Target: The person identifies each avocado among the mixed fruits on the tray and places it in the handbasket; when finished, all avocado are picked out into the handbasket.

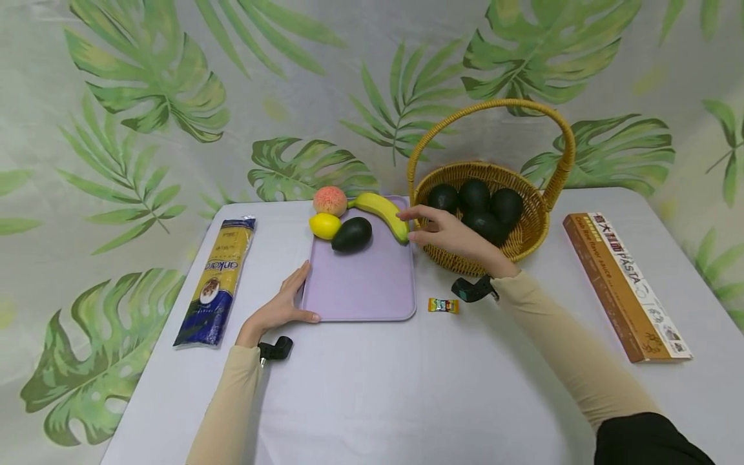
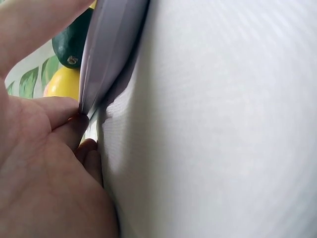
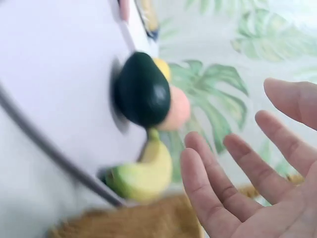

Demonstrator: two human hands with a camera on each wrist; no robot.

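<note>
My left hand (image 1: pixel 281 303) rests against the near left corner of a lilac tray (image 1: pixel 360 290), fingers along its left side and thumb by the front edge. The left wrist view shows fingertips touching the rim. My right hand (image 1: pixel 444 232), fingers spread and holding nothing, hovers between the tray and a wicker basket (image 1: pixel 537 223), near a banana (image 1: pixel 380 210). On the tray's far part lie the banana and a dark green avocado (image 3: pixel 143 89). A lemon (image 1: pixel 324 225) and a peach (image 1: pixel 329 201) sit at its far left corner. Several dark avocados (image 1: pixel 482 226) fill the basket.
A small wrapped candy (image 1: pixel 443 305) lies right of the tray. A yellow and blue pasta packet (image 1: pixel 215 281) lies at the left. On the right is a brown and white pasta box (image 1: pixel 628 287). The basket's tall handle (image 1: pixel 500 103) arches above it.
</note>
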